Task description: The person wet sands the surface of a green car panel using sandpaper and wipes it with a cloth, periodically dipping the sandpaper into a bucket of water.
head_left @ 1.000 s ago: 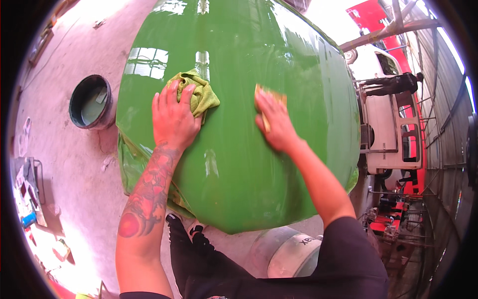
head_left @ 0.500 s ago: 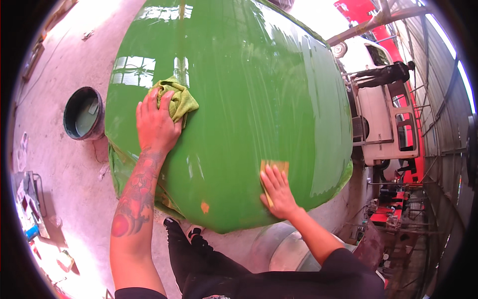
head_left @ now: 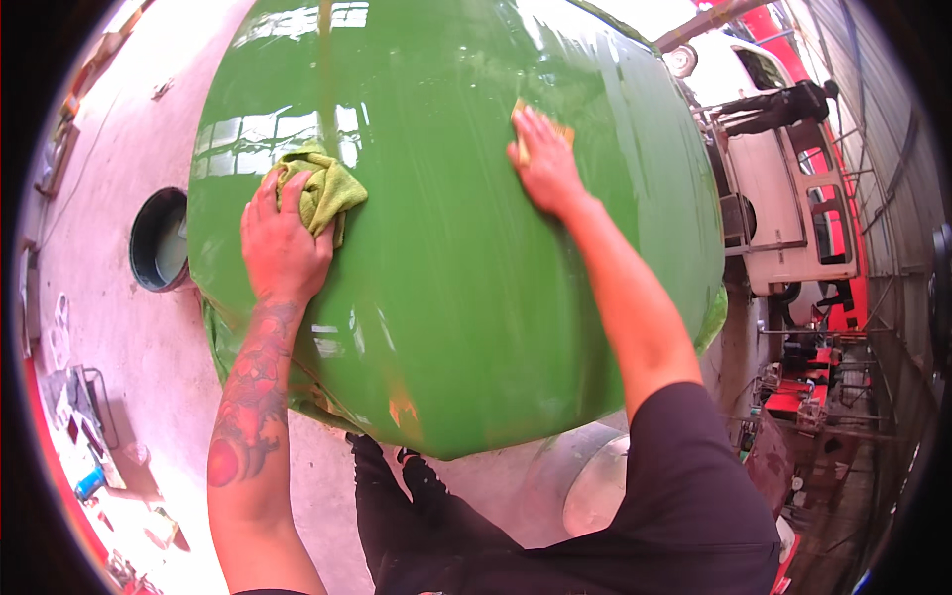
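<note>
A large glossy green car panel, wet and streaked, spreads out in front of me. My left hand rests on its left part, fingers closed over a crumpled yellow-green cloth. Farther off and to the right, my right hand presses a yellow-orange piece of sandpaper onto the panel. Most of that sheet is hidden under the fingers; only its edges show. Near the panel's front edge there is an orange-brown patch in the green.
A dark bucket with cloudy liquid stands on the floor to the left. Behind the panel, at right, are a pale vehicle cab and a person in dark clothes. A rounded metallic part lies by my legs.
My right hand has slid the sandpaper far forward across the panel, away from the front edge. My left hand stays on the cloth, while the whole view has shifted slightly.
</note>
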The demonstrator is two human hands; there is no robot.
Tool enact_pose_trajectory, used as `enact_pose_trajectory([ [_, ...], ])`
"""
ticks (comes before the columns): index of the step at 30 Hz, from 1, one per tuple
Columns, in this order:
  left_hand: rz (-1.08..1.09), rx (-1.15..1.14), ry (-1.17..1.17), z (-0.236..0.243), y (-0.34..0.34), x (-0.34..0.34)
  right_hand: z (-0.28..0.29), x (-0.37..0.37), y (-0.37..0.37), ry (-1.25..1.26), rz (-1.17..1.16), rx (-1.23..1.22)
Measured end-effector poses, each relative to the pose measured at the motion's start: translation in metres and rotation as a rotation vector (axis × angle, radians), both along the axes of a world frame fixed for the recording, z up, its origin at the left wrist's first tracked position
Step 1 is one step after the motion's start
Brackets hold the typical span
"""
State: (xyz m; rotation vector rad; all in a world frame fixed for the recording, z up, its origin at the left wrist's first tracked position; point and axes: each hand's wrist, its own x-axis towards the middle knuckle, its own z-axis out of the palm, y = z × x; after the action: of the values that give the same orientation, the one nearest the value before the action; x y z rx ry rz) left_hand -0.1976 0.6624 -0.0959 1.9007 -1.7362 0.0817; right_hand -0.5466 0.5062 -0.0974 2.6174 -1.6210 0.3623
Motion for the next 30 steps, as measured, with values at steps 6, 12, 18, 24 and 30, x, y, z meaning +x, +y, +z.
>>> enact_pose_trajectory([
  [6,0.002,0.014,-0.001,-0.001,0.007,0.008,0.028,-0.036,0.261,0.056,0.055,0.321],
  [12,0.016,0.026,-0.037,0.006,0.011,0.012,0.029,-0.048,0.192,0.022,0.066,0.274],
  [18,-0.009,0.01,0.002,0.0,-0.001,-0.005,0.012,-0.048,-0.018,-0.013,-0.161,0.176],
  [24,0.001,0.014,-0.036,0.001,0.006,0.014,0.007,-0.047,0.135,0.027,-0.072,0.125],
  [30,-0.004,0.022,-0.002,0.0,0.005,0.006,0.024,-0.09,0.319,0.034,-0.099,0.324],
])
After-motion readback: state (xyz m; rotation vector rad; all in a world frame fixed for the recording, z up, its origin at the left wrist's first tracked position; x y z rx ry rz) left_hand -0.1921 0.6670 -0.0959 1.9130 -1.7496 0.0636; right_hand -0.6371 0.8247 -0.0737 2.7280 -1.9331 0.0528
